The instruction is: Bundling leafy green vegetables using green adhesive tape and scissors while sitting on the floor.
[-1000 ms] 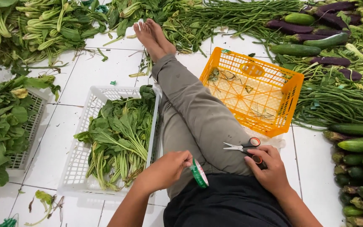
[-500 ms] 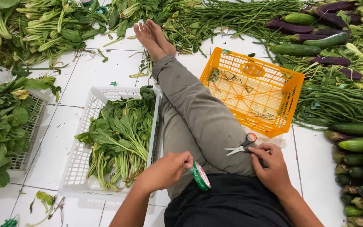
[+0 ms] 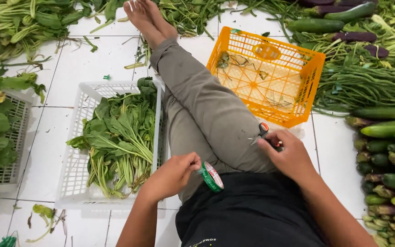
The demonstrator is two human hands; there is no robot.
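I sit on a white tiled floor with my legs in grey trousers stretched out. My left hand grips a small roll of green tape over my lap. My right hand rests on my right thigh and holds scissors with red-and-black handles, blades pointing left. A white plastic crate holding a bundle of leafy greens stands just left of my legs. An orange crate, nearly empty apart from a few scraps, stands to the right of my knee.
A second pale crate of broad leaves is at the far left. Cucumbers pile at the right edge; long beans, purple eggplants and more greens lie along the top. Leaf scraps litter the tiles.
My right hand has shifted the scissors slightly up and right on my thigh. My left hand keeps the tape roll in about the same place.
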